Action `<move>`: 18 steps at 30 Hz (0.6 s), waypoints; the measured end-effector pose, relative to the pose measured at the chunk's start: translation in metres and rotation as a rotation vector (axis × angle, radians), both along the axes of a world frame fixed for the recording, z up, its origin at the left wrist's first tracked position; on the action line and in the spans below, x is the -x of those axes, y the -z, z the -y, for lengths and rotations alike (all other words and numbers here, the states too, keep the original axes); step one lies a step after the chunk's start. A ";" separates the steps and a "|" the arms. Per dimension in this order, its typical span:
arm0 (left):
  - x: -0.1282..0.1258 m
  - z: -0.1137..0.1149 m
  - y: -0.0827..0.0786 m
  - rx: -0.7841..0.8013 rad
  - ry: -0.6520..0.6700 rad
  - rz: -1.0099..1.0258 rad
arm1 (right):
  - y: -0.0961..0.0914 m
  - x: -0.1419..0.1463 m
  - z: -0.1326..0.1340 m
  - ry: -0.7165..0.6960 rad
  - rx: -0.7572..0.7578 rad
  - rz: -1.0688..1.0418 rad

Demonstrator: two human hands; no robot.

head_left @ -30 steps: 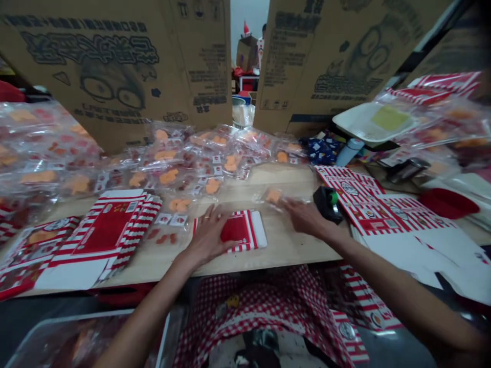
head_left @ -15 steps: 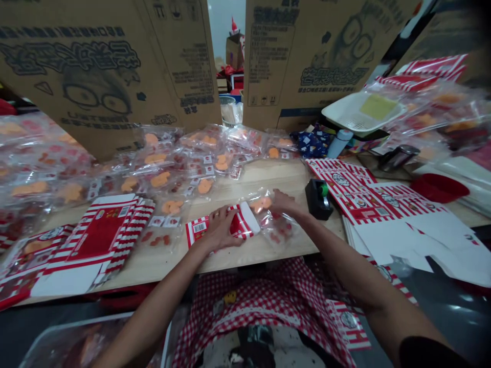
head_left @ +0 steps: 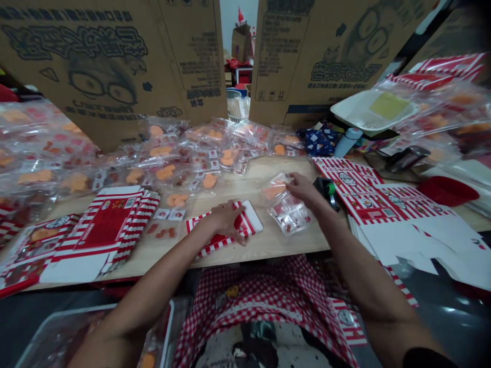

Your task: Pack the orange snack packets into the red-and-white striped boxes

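My left hand (head_left: 224, 221) grips a small red-and-white striped carton (head_left: 230, 232) lying near the front edge of the wooden table (head_left: 264, 179), fingers curled over it. My right hand (head_left: 305, 190) pinches a clear plastic packet (head_left: 286, 207) with orange and red pieces inside, lifted just above the table to the right of the carton. A black tape dispenser (head_left: 328, 190) with a green hub sits directly behind my right hand.
Many clear packets (head_left: 184, 153) cover the table's back and left. Flat striped cartons lie stacked at left (head_left: 107, 225) and right (head_left: 383, 209). Tall cardboard boxes (head_left: 115, 66) wall the back. A white tray (head_left: 368, 110) sits far right, a clear bin (head_left: 69, 337) near left.
My right hand drew the clear packet from the table toward me and lifted it. My left hand went from flat on the striped carton to curled around it, tilting it.
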State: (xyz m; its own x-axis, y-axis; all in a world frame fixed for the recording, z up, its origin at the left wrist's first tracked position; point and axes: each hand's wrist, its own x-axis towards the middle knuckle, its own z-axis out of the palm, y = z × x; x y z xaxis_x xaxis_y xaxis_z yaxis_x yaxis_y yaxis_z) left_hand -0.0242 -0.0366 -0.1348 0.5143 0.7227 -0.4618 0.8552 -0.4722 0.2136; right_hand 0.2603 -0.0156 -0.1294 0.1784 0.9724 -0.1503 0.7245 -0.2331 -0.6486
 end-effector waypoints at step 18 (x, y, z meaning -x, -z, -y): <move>-0.001 0.024 0.007 -0.204 0.165 0.083 | -0.015 0.034 -0.006 -0.943 0.323 0.064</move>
